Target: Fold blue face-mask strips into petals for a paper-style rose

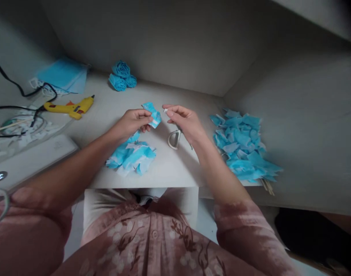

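Note:
Between the thumb and fingers of my left hand [134, 123] is a small folded blue-and-white fabric piece [155, 118]. My right hand [184, 120], just to its right, pinches a tiny white scrap [165, 110] at the fingertips. Under my right hand lies a pair of scissors [173, 139], partly hidden, with one handle loop showing. Near my left wrist is a loose heap of blue and white scraps [135, 156]. Beyond my right forearm sits a larger pile of blue cut pieces [241, 142].
Several blue rosettes [121, 78] stand at the back. Flat blue face masks [63, 74], a yellow glue gun [77, 107] and black cables [23, 92] occupy the left. A white device with a lit display [34, 161] lies beside my left arm. Thin sticks [268, 186] poke out under the right pile.

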Motion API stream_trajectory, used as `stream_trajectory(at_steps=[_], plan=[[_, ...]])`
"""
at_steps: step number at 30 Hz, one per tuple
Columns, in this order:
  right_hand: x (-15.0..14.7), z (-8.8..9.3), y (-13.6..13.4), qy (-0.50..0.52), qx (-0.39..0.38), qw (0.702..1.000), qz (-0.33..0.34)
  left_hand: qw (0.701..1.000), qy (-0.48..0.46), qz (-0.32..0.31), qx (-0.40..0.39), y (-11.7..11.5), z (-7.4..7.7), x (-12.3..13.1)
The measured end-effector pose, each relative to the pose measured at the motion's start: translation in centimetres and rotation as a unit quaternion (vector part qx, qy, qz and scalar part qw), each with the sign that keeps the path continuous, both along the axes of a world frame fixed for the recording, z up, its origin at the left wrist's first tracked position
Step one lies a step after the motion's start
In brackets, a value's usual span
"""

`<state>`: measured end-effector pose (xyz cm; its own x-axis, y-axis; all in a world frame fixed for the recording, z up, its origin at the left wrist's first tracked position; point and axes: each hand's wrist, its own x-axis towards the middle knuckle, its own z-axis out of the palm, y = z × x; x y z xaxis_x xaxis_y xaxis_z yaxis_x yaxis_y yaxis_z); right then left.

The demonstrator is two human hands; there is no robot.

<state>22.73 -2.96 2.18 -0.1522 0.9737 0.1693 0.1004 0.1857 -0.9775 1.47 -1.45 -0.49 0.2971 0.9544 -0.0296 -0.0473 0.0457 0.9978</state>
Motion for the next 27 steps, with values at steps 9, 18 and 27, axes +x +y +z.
stream_trajectory(at_steps=[9, 18, 27], plan=[[-2.0, -3.5, -0.5, 0.100, -0.064, 0.992, -0.032, 0.999, -0.047, 0.023, 0.016, 0.1, 0.0, 0.3], [-2.0, -3.7, -0.6, 0.106, -0.040, 0.993, -0.040, 0.999, -0.041, 0.013, 0.018, -0.1, 0.1, 0.3], [-1.9, -3.9, -0.4, 0.066, 0.002, 0.997, -0.042, 0.999, -0.040, -0.010, 0.025, -0.2, 0.2, 0.2]])
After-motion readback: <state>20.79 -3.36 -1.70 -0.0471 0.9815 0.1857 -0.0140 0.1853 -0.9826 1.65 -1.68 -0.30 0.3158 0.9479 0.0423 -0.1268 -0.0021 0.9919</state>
